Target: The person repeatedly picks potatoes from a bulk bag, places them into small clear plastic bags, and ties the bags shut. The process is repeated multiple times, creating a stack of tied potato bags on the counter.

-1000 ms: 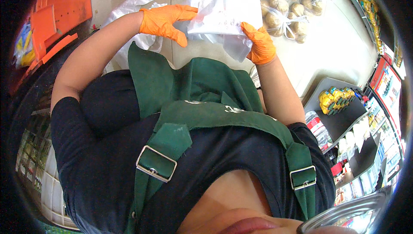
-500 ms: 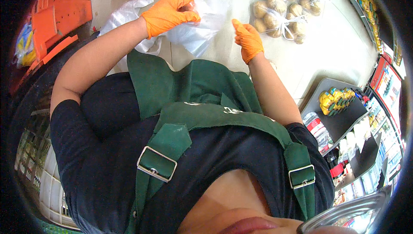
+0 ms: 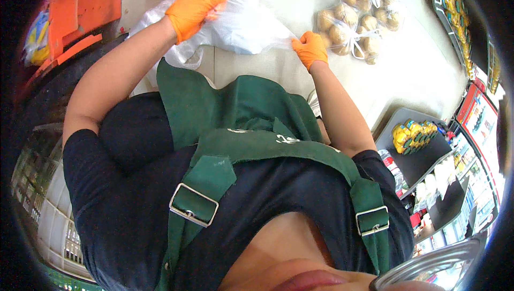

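L hand: left hand (image 3: pixel 195 6) in orange glove, fingers curled tight on upper-left edge of clear plastic bag (image 3: pixel 243 23); holding it.
R hand: right hand (image 3: pixel 309 49) in orange glove, fingers pinched narrow on bag's right corner.
Bag: stretched btwn both hands, looks empty, held just over pale counter (image 3: pixel 412 71); more loose plastic (image 3: pixel 152 23) below L hand.
Potatoes: bagged potatoes (image 3: pixel 342 31) just beyond R hand, nearly touching fingertips; more tied bags further out from it.
Crate: orange crate (image 3: pixel 80 13) well to outer side of L hand.
Shelf: dark tray w/ yellow packs (image 3: pixel 413 135) well apart, to outer side of R forearm.
Body: green apron (image 3: pixel 241 130) over dark shirt, btwn both arms.
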`<action>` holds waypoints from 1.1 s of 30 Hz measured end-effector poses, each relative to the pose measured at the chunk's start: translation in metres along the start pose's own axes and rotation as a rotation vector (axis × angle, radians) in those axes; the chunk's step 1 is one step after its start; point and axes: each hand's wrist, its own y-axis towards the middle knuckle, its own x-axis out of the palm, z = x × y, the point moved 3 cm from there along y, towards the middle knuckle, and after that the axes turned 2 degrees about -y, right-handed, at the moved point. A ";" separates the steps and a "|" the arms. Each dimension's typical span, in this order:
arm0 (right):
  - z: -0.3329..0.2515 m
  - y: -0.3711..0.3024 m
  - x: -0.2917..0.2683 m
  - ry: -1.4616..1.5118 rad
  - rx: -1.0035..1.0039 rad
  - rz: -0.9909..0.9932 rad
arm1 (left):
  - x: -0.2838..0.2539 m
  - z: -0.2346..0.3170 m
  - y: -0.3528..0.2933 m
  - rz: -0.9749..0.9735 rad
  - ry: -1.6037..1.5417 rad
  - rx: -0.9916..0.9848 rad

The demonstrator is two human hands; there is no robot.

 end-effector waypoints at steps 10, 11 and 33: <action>-0.078 0.013 -0.058 -0.109 -0.532 0.041 | 0.015 -0.005 -0.007 -0.308 1.372 0.121; -0.060 0.021 -0.063 -0.339 -0.411 -0.079 | -0.005 -0.008 -0.006 -0.115 1.555 -0.100; -0.203 0.193 -0.155 -0.748 -0.152 0.020 | -0.010 -0.047 -0.037 -0.385 1.510 -0.356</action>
